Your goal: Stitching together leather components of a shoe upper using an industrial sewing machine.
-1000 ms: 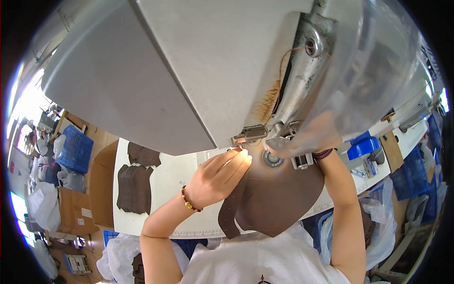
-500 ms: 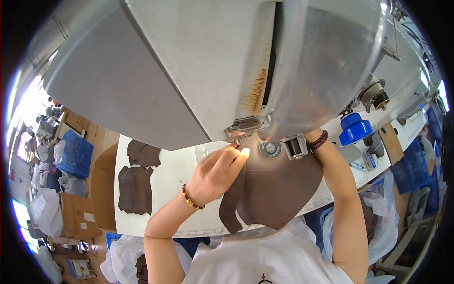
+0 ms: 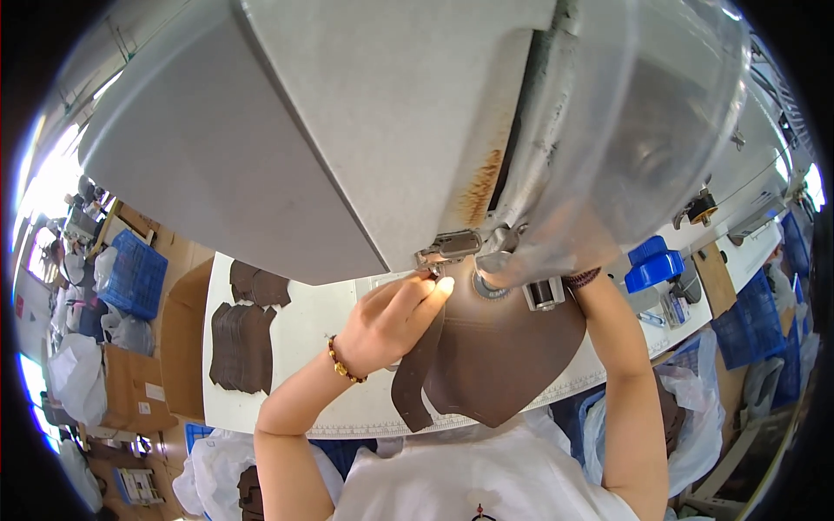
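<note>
A large grey sewing machine head (image 3: 347,113) fills the upper view. Below it, my left hand (image 3: 395,317) pinches a narrow brown leather-like strip (image 3: 415,373) close to the presser foot (image 3: 449,247), its fingertips lit by the machine lamp. The strip lies along the left edge of a wide brown panel (image 3: 504,369) that hangs toward me over the table's front edge. My right hand (image 3: 578,239) is behind the clear plastic cover, by the round disc (image 3: 489,285) and the metal bobbin-like part (image 3: 545,293); its fingers are blurred and partly hidden.
Stacked brown pieces (image 3: 241,347) lie on the white table (image 3: 300,347) at left, with a smaller pile (image 3: 259,285) behind them. A cardboard box (image 3: 187,339) stands beside the table. Blue containers (image 3: 653,265) are at right. Plastic bags (image 3: 699,408) with brown pieces hang below.
The view has shifted slightly, so the machine sits a bit lower and farther right. My right hand has moved inward behind the clear cover, nearer the disc. My left hand keeps its pinch.
</note>
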{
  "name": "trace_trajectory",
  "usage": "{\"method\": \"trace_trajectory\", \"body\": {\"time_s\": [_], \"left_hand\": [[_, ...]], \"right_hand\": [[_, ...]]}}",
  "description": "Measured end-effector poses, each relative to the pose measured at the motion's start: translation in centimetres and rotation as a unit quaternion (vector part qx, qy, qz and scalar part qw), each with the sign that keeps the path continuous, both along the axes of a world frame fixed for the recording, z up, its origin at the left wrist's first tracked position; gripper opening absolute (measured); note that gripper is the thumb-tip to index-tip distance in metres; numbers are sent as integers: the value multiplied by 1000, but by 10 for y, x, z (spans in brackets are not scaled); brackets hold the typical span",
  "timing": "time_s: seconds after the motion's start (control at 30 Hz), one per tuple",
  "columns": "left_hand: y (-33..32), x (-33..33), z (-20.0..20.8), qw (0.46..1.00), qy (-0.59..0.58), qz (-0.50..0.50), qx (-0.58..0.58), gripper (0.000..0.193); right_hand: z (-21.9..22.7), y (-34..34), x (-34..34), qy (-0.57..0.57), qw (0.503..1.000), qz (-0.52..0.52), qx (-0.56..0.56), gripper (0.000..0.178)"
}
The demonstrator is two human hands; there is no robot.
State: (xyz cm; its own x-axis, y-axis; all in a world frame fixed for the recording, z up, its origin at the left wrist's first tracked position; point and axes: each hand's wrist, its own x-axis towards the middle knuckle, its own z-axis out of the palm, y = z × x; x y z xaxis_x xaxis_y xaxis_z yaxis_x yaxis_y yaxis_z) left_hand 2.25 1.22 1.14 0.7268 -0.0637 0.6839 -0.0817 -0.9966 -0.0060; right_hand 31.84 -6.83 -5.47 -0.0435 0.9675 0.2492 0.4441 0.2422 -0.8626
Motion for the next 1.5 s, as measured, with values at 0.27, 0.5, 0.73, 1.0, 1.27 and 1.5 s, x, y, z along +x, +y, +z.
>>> {"method": "trace_trajectory", "body": {"time_s": [0.27,0.5,0.73,1.0,1.27,1.5], "left_hand": [[-1,-6,6,1000,24,3,2,42],[-11,-18,17,998,20,-12,-64,39],[-14,-31,13,995,1,-51,-84,28],[-15,-23,1,994,-47,-38,86,16],[-11,-22,4,989,-38,-45,138,13],[-9,-24,7,990,-29,-48,133,15]], "right_hand": [[104,-42,-49,-143,985,-86,-41,69],[85,-116,-165,-512,836,-81,178,48],[51,-116,-162,-428,865,-131,228,36],[49,-116,-155,-401,873,-127,247,34],[59,-118,-165,-432,860,-128,240,34],[58,-122,-176,-466,849,-162,188,38]]}}
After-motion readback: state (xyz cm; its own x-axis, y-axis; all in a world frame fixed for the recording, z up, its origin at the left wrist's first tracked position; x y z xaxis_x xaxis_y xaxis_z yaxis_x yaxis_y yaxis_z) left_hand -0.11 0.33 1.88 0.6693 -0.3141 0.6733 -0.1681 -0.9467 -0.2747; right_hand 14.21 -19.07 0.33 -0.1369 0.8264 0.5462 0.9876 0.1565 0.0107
